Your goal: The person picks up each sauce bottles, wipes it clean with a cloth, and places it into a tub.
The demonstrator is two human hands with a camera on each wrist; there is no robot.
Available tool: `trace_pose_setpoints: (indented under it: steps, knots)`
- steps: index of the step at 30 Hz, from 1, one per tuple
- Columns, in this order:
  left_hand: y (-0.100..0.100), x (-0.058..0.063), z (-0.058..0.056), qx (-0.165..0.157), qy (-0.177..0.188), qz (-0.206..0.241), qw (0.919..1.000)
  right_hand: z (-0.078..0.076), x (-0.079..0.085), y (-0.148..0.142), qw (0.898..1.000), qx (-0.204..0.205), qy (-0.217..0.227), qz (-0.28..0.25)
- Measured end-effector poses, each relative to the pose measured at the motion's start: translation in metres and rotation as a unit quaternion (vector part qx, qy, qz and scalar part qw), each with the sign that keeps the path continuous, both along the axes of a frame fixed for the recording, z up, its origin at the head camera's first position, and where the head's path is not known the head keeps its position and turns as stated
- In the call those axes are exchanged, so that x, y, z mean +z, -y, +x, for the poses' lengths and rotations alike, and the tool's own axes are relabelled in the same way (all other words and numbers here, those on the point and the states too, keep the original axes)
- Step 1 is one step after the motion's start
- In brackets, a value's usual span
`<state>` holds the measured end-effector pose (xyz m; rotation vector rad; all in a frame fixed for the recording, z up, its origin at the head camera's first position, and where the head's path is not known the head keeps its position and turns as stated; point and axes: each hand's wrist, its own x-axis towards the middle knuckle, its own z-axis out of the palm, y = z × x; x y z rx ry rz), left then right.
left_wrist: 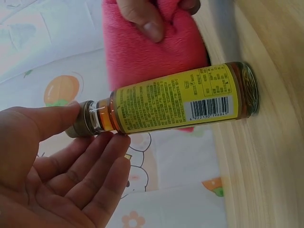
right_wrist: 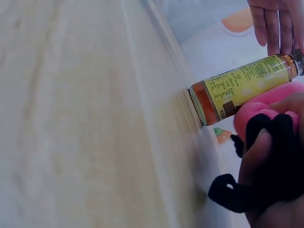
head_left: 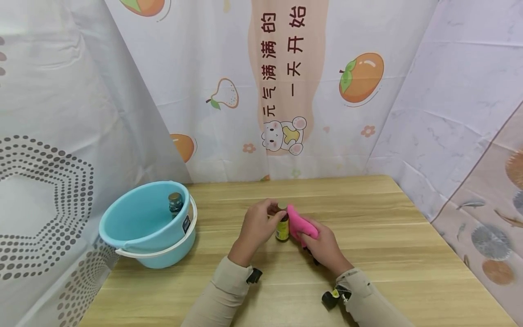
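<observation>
A small glass bottle with a gold-brown cap, yellow label and amber liquid stands upright on the wooden table. The thumb and fingers of my left hand pinch it at the cap and neck; in the left wrist view the other fingers stretch out beside the neck. My right hand grips a fluffy pink cloth, which lies against the bottle's side. Black soft pieces, one with a small loop, are bunched in the same hand under the pink fabric.
A light blue bucket with a white handle stands on the table's left side. Inside it, a dark bottle with a gold-brown cap leans near the right wall. Printed curtains hang behind and beside the wooden table.
</observation>
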<state>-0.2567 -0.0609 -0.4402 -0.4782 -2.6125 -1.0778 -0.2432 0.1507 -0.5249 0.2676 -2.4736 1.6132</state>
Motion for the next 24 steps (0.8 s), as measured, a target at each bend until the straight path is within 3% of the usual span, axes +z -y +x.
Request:
trace_pose_setpoints:
  steps: [12, 24]
  knots:
    - [-0.0002, -0.0005, -0.0007, -0.023, -0.005, -0.01, 0.9997, 0.0028, 0.0021, -0.0001, 0.996, 0.012, -0.065, -0.055]
    - [-0.001, -0.0009, -0.0001, -0.021, -0.004, -0.014, 0.9997, 0.0006, 0.0024, -0.0007, 1.0, 0.018, 0.002, -0.019]
